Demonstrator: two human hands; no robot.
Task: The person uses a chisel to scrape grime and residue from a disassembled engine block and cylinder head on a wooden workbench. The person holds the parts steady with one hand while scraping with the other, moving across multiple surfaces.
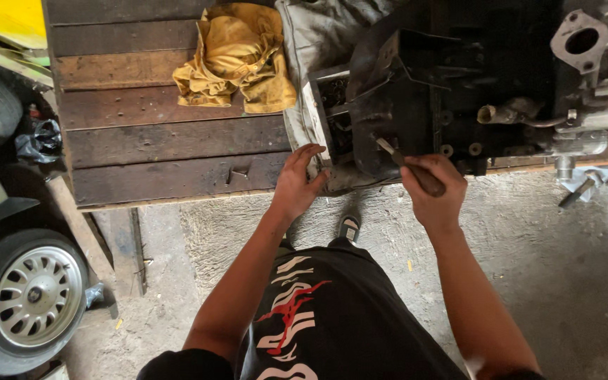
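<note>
At the near edge of a plank workbench [170,141], the right hand [434,190] grips a wooden-handled tool [409,167], its blade against a dark engine block [452,91]. The left hand [297,184], fingers spread, rests flat beside the block. Farther back lies a yellow cloth [237,60].

Dark matt metal engine block [459,91], rough worn wood bench [156,141], crumpled yellow cloth rag [237,60], wood-handled tool [413,169].
</note>
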